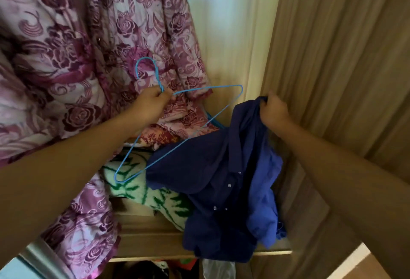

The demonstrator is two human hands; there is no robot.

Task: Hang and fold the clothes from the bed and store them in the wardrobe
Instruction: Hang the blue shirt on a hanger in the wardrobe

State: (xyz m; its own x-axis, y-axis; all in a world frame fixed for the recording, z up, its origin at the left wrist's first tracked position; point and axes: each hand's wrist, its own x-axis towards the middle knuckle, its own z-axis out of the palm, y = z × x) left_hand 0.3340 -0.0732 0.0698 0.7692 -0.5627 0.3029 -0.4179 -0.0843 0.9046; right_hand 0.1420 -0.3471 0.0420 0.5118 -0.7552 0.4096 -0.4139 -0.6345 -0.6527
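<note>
purple-and-white rose-print garment (66, 56), the largest thing in view, hangs from twelve o'clock round to seven o'clock. a wood-grain wardrobe panel (332, 45) takes the side from one to four o'clock, and a pale inner wall shows between the two at twelve.

the dark blue shirt (221, 178) hangs in front of the open wardrobe at about five o'clock of centre. it is bunched and unfolded, with its top edge up at three o'clock and its hem draped over the front of the wooden shelf (144, 232) at six. a green-and-white blanket (133, 190) lies on that shelf just beside the shirt, toward seven o'clock. folded red and pink floral cloth (164, 134) lies above the blanket at the centre.

the blue wire hanger (158, 79) is tilted, with its hook up toward eleven o'clock, one corner at one o'clock and the other down at seven. its long bar runs along the shirt's upper left edge; i cannot tell whether it goes inside the shirt.

the left hand (150, 106) pinches the hanger where the twisted neck meets the arms. the right hand (274, 112), at three o'clock, has its fingers curled tight round a gathered bit of the shirt's top edge. small pale buttons (229, 185) dot the shirt front.
</note>
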